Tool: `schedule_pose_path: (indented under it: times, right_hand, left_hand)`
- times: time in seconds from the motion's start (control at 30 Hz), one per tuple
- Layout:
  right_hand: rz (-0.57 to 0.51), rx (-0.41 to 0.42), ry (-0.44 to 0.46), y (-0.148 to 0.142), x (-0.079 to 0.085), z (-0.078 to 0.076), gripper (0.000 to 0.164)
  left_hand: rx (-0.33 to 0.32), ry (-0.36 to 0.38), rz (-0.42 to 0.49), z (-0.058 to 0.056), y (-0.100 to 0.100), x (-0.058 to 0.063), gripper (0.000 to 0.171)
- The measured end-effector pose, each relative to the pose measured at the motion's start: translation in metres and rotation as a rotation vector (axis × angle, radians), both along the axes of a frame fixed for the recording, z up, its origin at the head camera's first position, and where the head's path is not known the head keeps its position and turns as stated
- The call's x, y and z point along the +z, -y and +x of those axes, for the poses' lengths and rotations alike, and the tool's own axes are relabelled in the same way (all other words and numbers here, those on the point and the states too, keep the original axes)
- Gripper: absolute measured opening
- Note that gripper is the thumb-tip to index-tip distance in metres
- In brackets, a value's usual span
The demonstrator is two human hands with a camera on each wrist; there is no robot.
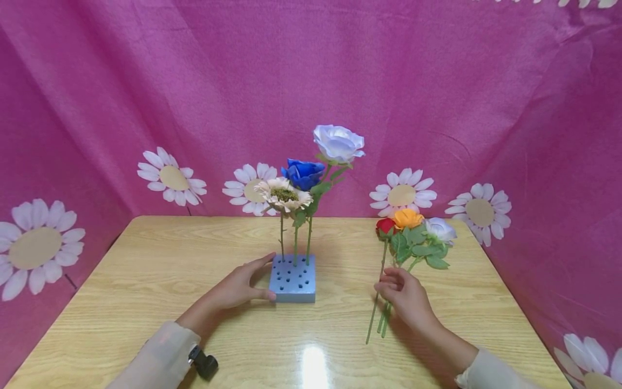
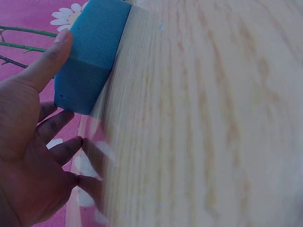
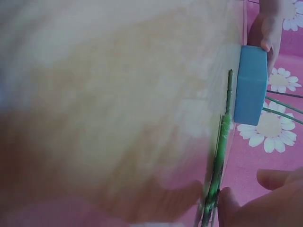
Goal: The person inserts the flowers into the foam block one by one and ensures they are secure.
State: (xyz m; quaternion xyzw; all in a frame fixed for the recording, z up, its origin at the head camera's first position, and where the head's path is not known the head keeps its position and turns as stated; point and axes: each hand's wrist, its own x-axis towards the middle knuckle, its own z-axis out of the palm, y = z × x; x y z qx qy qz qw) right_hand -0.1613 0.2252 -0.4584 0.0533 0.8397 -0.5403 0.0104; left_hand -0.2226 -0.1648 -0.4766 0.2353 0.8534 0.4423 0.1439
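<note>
A blue foam block [image 1: 292, 297] with several holes in its top stands on the table. My left hand [image 1: 240, 286] holds its left side, thumb at the front corner and forefinger at the back one; in the left wrist view the thumb [image 2: 52, 59] lies against it. A cream daisy-like flower [image 1: 284, 194], a blue rose [image 1: 303, 174] and a pale lilac rose [image 1: 339, 143] stand upright in its back row. On the right, my right hand [image 1: 408, 297] is over lying stems, fingertips right at the red rose's [image 1: 386, 227] stem. Thumb and finger are apart in the right wrist view.
An orange rose [image 1: 408, 218] and another pale lilac rose [image 1: 440, 230] lie beside the red one, their green leaves [image 1: 420, 246] overlapping. A pink cloth [image 1: 233, 81] printed with white daisies hangs around the wooden table [image 1: 170, 259].
</note>
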Motion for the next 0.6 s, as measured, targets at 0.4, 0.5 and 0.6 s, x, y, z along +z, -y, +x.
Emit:
schedule_pose_path:
  times: [0.4,0.5,0.6]
  right_hand:
    - [0.054,-0.014,0.025,0.0025,-0.0018,0.0043,0.052]
    - [0.067,-0.020,0.029,0.0039,-0.0040,0.0025,0.053]
    - [0.076,-0.022,0.030,0.0053,-0.0055,0.0008,0.054]
  left_hand:
    - [0.009,0.006,-0.013,0.0010,-0.0001,0.0008,0.105]
    - [0.008,0.009,-0.008,0.0008,0.0008,0.0000,0.105]
    - [0.006,0.011,-0.003,0.0005,0.0018,-0.0004,0.105]
